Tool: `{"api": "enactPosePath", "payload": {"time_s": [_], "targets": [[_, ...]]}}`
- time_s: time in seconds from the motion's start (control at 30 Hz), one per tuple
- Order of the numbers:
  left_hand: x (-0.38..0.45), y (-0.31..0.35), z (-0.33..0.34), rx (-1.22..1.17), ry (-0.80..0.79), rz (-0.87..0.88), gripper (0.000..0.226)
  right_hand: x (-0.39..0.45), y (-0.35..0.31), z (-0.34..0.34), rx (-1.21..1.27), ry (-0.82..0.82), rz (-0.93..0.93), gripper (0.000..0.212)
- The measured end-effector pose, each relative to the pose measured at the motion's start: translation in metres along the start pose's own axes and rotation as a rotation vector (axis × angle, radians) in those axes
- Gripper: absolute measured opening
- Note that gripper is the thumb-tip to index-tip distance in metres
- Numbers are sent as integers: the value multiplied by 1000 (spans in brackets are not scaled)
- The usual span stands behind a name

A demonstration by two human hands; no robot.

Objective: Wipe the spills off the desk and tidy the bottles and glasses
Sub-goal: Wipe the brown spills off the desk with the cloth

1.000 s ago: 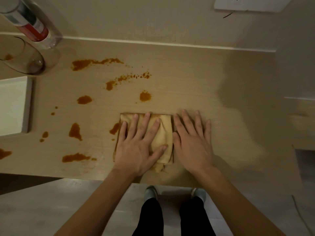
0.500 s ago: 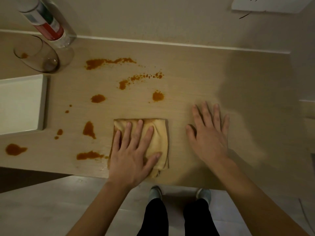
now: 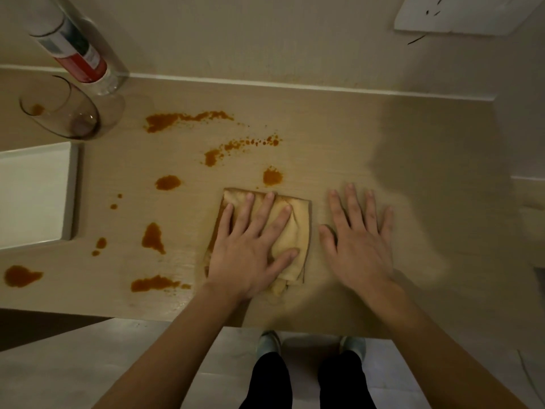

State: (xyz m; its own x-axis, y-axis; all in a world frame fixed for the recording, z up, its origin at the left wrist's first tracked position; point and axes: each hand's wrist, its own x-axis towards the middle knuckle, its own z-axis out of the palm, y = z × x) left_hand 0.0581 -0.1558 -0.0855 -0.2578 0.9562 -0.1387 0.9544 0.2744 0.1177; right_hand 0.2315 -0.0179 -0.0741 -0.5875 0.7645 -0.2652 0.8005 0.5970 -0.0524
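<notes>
The work surface is a pale wood-grain desk (image 3: 339, 137) set against a plain wall, with orange-brown spills (image 3: 182, 121) scattered over its left and centre. A folded yellow cloth (image 3: 298, 219) lies near the front edge, just right of the nearest spills. The left hand (image 3: 250, 249) presses flat on the cloth, fingers straight and spread; the right hand (image 3: 359, 240) rests flat on bare desk just beside the cloth, fingers likewise spread, holding nothing. The cloth appears soft, light and absorbent — it should slide under palm pressure, though its layers may bunch, so pressure is best kept over the centre of the fold. At the back left, a bottle (image 3: 73, 45) stands by the wall with a glass (image 3: 59, 110) just in front of it, apparently tipped on its side. Both look smooth and breakable — grip each around the body, not the rim. A white tray (image 3: 35, 190) sits at the left edge.
</notes>
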Motion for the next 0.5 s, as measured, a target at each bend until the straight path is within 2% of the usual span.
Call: {"api": "enactPosePath", "payload": {"time_s": [0.27,0.5], "targets": [[74,-24,-16,-14,-14,-84,79,2,1,2,10,15,3,69],[44,-14,-11,-24,18,-129,76,3,2,5,32,43,-1,69]]}}
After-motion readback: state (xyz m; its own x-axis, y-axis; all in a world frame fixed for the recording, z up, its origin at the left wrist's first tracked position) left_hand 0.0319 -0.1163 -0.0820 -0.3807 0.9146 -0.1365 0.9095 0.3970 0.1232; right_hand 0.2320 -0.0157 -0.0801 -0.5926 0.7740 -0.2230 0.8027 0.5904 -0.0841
